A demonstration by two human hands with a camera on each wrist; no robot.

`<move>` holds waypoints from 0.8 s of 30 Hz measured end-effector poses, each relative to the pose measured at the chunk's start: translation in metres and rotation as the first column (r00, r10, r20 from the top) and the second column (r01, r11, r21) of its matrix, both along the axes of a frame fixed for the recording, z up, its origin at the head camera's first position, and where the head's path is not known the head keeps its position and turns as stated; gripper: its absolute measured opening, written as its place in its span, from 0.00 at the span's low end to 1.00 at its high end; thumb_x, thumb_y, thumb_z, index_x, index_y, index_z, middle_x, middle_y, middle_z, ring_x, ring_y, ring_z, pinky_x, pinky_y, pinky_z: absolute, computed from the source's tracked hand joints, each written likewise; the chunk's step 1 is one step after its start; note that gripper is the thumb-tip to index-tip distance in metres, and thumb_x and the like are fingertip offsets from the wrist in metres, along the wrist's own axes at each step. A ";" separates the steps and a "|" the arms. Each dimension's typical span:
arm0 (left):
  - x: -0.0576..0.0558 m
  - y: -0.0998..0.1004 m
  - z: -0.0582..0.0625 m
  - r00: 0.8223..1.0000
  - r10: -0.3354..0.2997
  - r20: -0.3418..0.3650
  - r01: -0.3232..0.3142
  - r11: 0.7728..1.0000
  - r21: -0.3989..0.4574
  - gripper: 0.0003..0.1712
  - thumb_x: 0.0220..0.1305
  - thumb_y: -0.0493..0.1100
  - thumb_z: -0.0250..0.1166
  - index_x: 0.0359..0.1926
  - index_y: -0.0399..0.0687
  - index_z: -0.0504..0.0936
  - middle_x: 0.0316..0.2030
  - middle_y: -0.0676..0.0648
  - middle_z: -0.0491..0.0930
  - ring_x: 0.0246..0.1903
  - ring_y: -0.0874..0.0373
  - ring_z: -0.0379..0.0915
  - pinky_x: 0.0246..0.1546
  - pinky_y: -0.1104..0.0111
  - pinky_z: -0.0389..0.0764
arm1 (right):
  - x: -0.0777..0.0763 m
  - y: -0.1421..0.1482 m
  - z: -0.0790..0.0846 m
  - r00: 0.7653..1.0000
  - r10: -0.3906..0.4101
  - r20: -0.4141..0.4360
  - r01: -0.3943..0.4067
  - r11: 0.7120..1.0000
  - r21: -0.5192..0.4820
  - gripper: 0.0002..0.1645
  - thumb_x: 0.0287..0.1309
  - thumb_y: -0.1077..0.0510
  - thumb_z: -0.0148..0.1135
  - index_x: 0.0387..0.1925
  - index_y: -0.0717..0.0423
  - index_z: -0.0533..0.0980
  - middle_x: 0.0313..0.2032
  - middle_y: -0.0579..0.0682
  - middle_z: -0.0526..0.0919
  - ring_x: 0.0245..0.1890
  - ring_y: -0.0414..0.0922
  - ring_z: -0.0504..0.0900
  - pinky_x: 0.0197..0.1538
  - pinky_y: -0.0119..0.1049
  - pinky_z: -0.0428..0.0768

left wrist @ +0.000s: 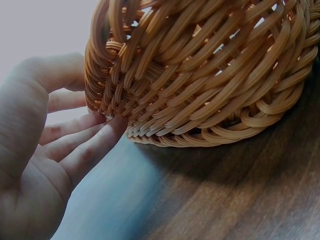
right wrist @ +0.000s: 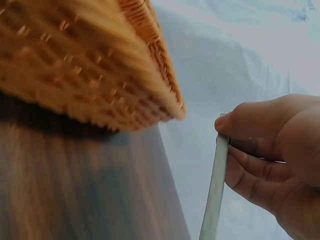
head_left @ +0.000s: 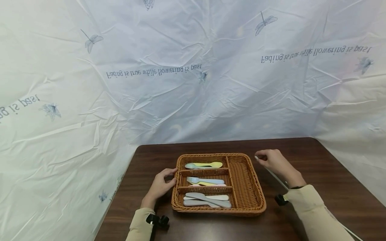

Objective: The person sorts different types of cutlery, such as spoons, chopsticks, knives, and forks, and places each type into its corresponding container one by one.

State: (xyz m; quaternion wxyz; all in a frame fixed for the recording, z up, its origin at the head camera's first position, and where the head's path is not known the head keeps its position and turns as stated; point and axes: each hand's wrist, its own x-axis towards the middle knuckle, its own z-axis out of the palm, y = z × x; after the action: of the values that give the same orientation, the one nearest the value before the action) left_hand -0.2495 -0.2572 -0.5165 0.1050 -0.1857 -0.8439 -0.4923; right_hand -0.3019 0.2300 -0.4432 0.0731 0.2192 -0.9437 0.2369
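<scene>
A brown wicker cutlery basket (head_left: 245,179) with several compartments stands on the table. My left hand (head_left: 161,184) touches its left side; in the left wrist view, the fingers (left wrist: 92,145) are fairly straight, with tips against the woven wall. My right hand (head_left: 275,164), past the basket's right rim, pinches the end of a long thin white strip (right wrist: 215,185) between thumb and fingers. The strip runs back under the right forearm. Spoons (head_left: 215,164) lie in the back compartment, forks (head_left: 208,180) in the middle one, knives (head_left: 208,199) in the front one.
The dark wooden table (head_left: 205,229) has rounded back corners. Behind and beside it hangs a wrinkled pale sheet (head_left: 187,110) printed with dragonflies and upside-down lettering. Black wrist mounts (head_left: 281,199) sit on both forearms.
</scene>
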 end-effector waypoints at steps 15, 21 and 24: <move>0.020 0.010 0.033 1.000 -0.015 0.008 0.015 0.999 -0.033 0.23 0.62 0.29 0.62 0.60 0.30 0.76 0.52 0.33 0.77 0.49 0.38 0.77 0.48 0.47 0.81 | -0.011 -0.038 0.021 1.000 0.020 -0.023 -0.020 1.000 -0.017 0.18 0.62 0.61 0.63 0.53 0.62 0.80 0.40 0.53 0.85 0.36 0.46 0.84 0.33 0.36 0.84; 0.020 0.010 0.034 0.999 -0.028 0.033 0.029 0.999 -0.019 0.23 0.63 0.30 0.61 0.60 0.30 0.75 0.52 0.31 0.76 0.50 0.38 0.76 0.50 0.46 0.80 | -0.015 -0.051 0.029 0.999 0.024 -0.036 -0.025 0.999 -0.023 0.17 0.62 0.61 0.62 0.52 0.62 0.80 0.39 0.53 0.85 0.36 0.45 0.84 0.34 0.38 0.84; 0.020 0.009 0.035 0.999 -0.037 0.038 0.037 0.999 -0.017 0.24 0.64 0.30 0.61 0.61 0.29 0.75 0.53 0.30 0.76 0.50 0.37 0.76 0.50 0.46 0.80 | -0.017 -0.056 0.032 0.998 0.034 -0.062 -0.036 0.999 -0.031 0.17 0.62 0.60 0.63 0.52 0.62 0.80 0.38 0.54 0.86 0.36 0.47 0.84 0.35 0.39 0.85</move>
State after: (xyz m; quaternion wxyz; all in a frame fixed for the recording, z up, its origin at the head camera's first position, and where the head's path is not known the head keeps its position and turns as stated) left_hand -0.2291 -0.2481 -0.4818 0.0782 -0.1928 -0.8465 -0.4901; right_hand -0.3188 0.1738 -0.4116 0.1012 0.2416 -0.9330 0.2467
